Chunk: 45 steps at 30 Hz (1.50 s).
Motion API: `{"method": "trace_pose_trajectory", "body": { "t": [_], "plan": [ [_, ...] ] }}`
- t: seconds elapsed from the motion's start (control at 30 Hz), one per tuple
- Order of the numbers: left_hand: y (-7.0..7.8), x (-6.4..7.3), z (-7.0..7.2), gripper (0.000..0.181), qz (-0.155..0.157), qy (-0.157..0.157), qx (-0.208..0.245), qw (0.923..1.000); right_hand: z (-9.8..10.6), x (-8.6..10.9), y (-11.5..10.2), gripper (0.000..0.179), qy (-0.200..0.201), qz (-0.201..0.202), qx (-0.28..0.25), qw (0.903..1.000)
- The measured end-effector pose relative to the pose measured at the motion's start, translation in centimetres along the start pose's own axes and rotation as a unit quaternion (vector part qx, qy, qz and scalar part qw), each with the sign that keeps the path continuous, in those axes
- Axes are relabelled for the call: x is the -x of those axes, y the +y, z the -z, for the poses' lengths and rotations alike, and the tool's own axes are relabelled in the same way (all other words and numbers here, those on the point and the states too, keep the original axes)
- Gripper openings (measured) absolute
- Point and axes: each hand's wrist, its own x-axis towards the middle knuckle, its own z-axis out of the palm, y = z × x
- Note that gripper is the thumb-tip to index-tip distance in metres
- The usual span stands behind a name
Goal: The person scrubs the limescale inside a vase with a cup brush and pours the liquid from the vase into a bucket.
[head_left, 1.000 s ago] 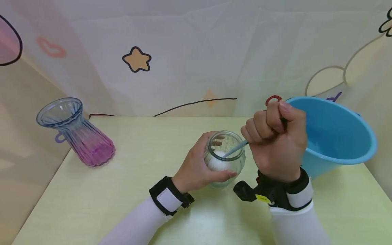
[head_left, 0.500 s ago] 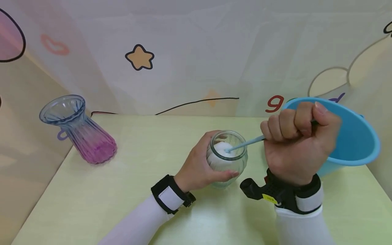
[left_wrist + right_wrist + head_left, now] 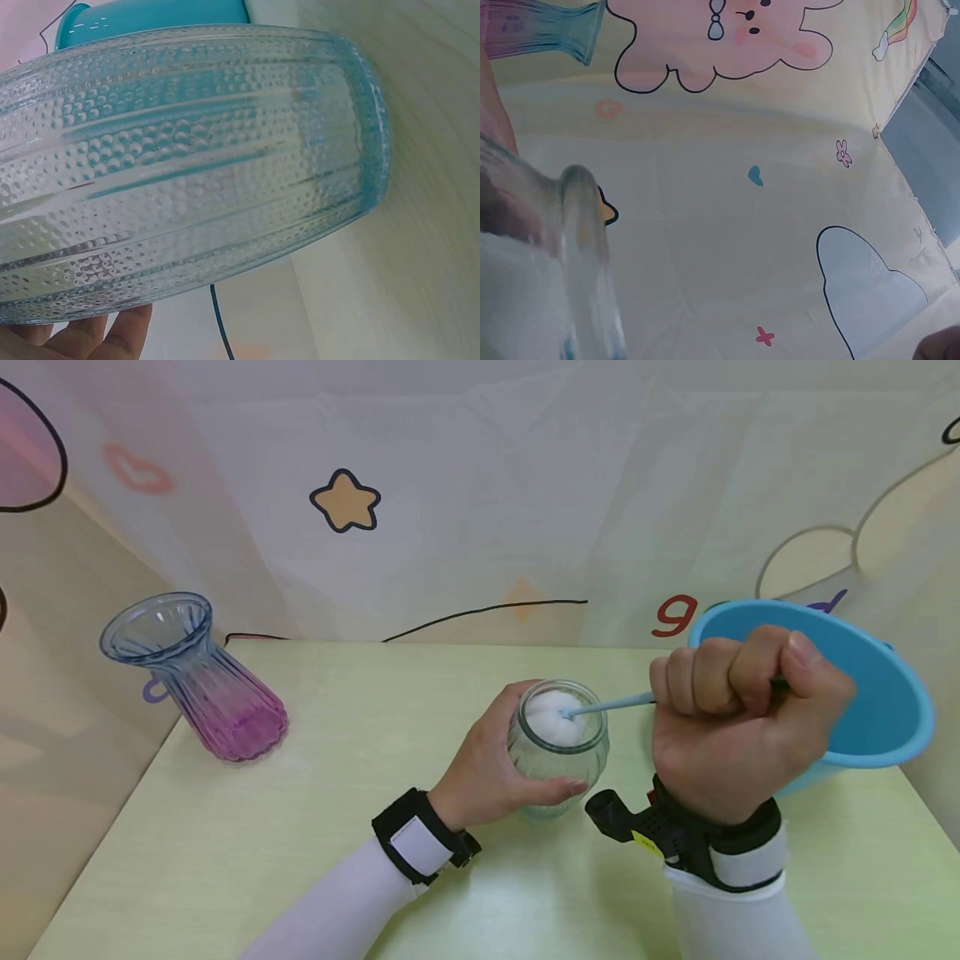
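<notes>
My left hand (image 3: 483, 772) grips a clear ribbed glass jar (image 3: 573, 766) round its side, thumb in front. Its dimpled wall (image 3: 187, 157) fills most of the left wrist view, with fingertips (image 3: 129, 334) along its lower edge. In a fist, my right hand (image 3: 742, 727) holds the thin light-blue handle of a sponge bottle brush (image 3: 611, 703). The brush's round white sponge head (image 3: 553, 718) sits inside the jar, just under the mouth. At lower left of the right wrist view, the jar's rim (image 3: 589, 247) shows large and blurred.
A light-blue bucket (image 3: 885, 693) stands at the right, partly behind my right hand. A blue-to-pink ribbed glass vase (image 3: 225, 702) stands at the left back. Behind the pale table (image 3: 360, 727) hangs a printed cloth backdrop (image 3: 480, 502).
My right hand has moved right and slightly lower, drawing the brush's sponge head from deep in the jar up near its mouth. The left hand keeps its grip on the jar.
</notes>
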Motion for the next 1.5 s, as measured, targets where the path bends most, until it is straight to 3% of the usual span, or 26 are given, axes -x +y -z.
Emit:
{"method": "trace_pose_trajectory", "body": {
  "t": [0.37, 0.77, 0.97, 1.2, 1.5],
  "plan": [
    [0.1, -0.1, -0.1, 0.090, -0.004, 0.003, -0.002, 1.0000, 0.6, 0.4, 0.9, 0.037, -0.054, 0.032, 0.056, 0.9964],
    [0.1, 0.0, -0.2, 0.092, -0.001, 0.004, -0.011, 0.9999, 1.4, 0.6, 2.2, 0.043, -0.091, 0.006, 0.164, 0.9823],
    [0.1, 0.1, -0.2, 0.093, 0.007, 0.000, -0.010, 0.9999, 1.3, 0.8, 2.6, 0.044, -0.089, -0.028, 0.218, 0.9715],
    [0.0, 0.0, -0.1, 0.094, 0.005, -0.004, -0.011, 0.9999, 1.6, 0.9, 3.0, 0.046, -0.090, -0.025, 0.235, 0.9676],
    [-0.1, 0.0, 0.0, 0.095, -0.003, 0.003, -0.007, 1.0000, 1.4, 1.0, 3.6, 0.045, -0.087, -0.076, 0.282, 0.9523]
  ]
}}
